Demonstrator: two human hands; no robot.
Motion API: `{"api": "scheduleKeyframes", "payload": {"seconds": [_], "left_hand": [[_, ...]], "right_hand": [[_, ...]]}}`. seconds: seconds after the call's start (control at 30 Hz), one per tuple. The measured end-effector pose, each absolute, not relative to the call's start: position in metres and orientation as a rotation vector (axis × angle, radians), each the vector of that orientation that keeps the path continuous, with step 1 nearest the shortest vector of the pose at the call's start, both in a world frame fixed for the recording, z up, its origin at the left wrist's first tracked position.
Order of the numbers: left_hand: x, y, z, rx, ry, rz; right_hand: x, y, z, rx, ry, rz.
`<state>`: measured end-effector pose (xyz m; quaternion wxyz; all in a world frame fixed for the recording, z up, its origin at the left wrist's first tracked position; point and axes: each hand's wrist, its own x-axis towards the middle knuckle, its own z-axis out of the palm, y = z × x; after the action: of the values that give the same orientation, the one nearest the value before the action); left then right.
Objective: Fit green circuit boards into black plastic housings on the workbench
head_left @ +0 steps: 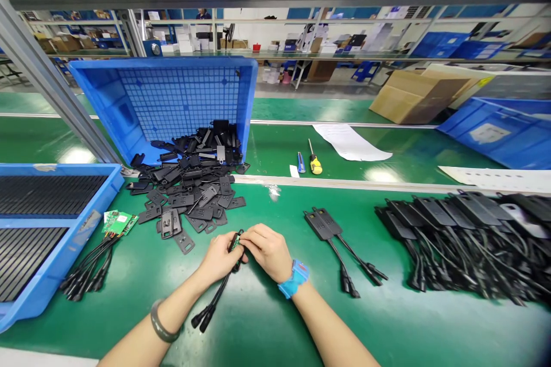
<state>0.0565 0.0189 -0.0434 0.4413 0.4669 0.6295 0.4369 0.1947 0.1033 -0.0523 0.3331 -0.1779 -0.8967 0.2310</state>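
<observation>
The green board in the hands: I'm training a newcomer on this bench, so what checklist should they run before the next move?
1. Left-hand grip: ok, the left hand pinches the green board.
2. Right hand placed: ok, the right hand has its fingertips at the board's far end.
3. Board fully seated in a casing: cannot tell, fingers cover too much.
4. Cables free: ok, the black cables trail toward the wearer.
5. Loose parts contained: not ok, black plates spill from the blue bin.
6. Screwdriver clear of both hands: ok.
</observation>
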Motion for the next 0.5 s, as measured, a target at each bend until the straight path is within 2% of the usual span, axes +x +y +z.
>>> {"api": "scheduleKeyframes", "payload": {"seconds": [0.2, 0.3, 0.37, 0.5], "left_hand": [[0.052, 0.019, -0.048, 1.060, 1.513, 1.104], [0.050, 0.022, -0.050, 0.939, 1.487, 1.147], [0.048, 0.023, -0.051, 0.853, 1.461, 1.192], [0.045, 0.023, -0.047, 0.756, 1.363, 1.266]], "right_hand": [[0.186, 0.098, -0.047, -0.553, -2.530, 0.380], [0.182, 0.106, -0.041, -0.693, -2.610, 0.468], [0.183, 0.126, -0.039, -0.832, -2.617, 0.498], [0.189, 0.185, -0.044, -1.201, -2.518, 0.331]]}}
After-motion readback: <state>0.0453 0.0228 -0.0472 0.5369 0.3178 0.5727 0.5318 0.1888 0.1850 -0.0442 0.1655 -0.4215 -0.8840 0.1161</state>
